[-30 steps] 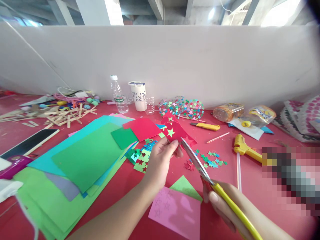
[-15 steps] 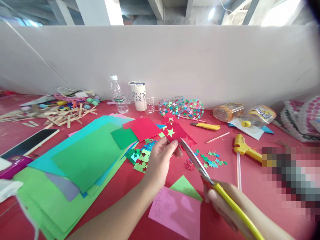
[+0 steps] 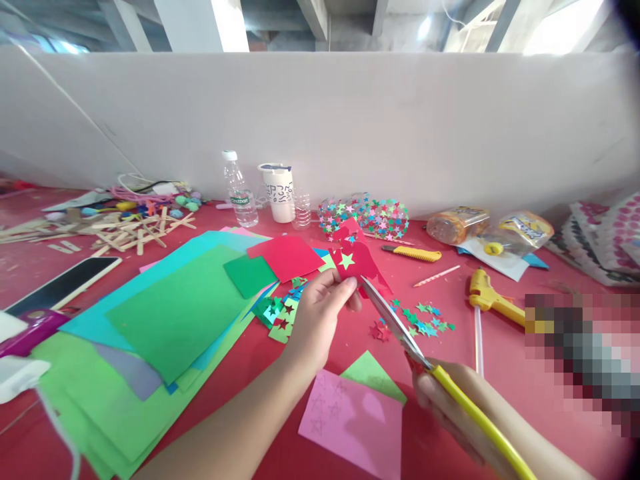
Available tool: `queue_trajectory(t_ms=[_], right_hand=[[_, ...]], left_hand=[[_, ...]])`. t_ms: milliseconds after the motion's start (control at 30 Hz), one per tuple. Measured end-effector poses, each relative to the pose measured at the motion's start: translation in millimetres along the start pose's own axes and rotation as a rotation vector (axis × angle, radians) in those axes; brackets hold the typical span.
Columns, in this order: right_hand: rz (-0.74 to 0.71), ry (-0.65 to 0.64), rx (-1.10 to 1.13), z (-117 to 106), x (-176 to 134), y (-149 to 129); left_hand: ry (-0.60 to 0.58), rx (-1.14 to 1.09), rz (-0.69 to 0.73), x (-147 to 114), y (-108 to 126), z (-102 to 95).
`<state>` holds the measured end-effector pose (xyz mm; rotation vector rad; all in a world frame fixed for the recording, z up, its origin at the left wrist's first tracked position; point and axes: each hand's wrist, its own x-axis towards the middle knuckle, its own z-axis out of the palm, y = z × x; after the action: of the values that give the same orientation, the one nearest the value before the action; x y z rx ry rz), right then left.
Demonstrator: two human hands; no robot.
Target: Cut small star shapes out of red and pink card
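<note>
Between the thumb and fingers of my left hand (image 3: 330, 300) is a sheet of red paper (image 3: 367, 263) with star-shaped cut-outs; green shows through one of them. My right hand (image 3: 445, 393) grips yellow-handled scissors (image 3: 395, 323), whose blades point up and left, their tips at the paper's lower edge beside my left thumb. Loose cut stars (image 3: 423, 320) in green, blue and red lie just right of the blades. A pink sheet (image 3: 353, 423) with pencilled stars rests below my hands, over a green piece (image 3: 377, 377).
Stacked coloured sheets (image 3: 180, 313) spread at left, near a phone (image 3: 65, 287) and wooden sticks (image 3: 137, 230). Behind stand a bottle (image 3: 241, 197), a white cup (image 3: 278, 193) and a star-covered clear object (image 3: 370, 217). A yellow cutter (image 3: 413, 253) and glue gun (image 3: 493, 300) lie at right.
The red paper has tilted up and turned slightly in my left hand. The scissors stay close to its lower edge, almost unmoved.
</note>
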<state>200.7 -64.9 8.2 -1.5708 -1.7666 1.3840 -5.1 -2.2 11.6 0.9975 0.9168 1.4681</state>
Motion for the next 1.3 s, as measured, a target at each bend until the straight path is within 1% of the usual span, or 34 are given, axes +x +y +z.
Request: queue_trajectory(t_ms=[100,367,467,633,800,867,967,1133,1300], right_hand=[[0.015,-0.034,0.006,-1.3,-2.2,-3.5],[0.013,-0.109,-0.006,-3.2,4.8,2.5],[0.000,-0.124,-0.012,-3.6,6.4,3.9],[0.035,-0.103,0.000,-2.4,4.6,4.8],[0.047,-0.040,0.001,0.8,-0.4,-1.3],[0.036,-0.015,-0.016,0.9,-1.0,-2.3],[0.027,-0.031,-0.017,-0.8,0.2,-0.4],[0.059,-0.063,-0.020,-3.3,1.5,1.8],[0.042,-0.028,-0.038,-3.9,-0.9,-2.3]], left_hand=[[-0.013,0.027,0.003,1.3,3.0,-1.6],[-0.052,0.041,-0.029,3.3,8.6,-3.1],[-0.046,0.067,-0.030,3.1,8.8,-3.0],[-0.031,0.112,-0.018,3.3,8.5,-4.2],[-0.092,0.120,-0.021,3.7,6.1,-5.7],[-0.096,0.111,-0.034,3.1,4.9,-5.1],[-0.079,0.091,-0.056,1.9,4.0,-3.9],[-0.085,0.075,-0.051,1.3,3.4,-4.6],[-0.089,0.093,-0.051,1.9,3.6,-5.8]])
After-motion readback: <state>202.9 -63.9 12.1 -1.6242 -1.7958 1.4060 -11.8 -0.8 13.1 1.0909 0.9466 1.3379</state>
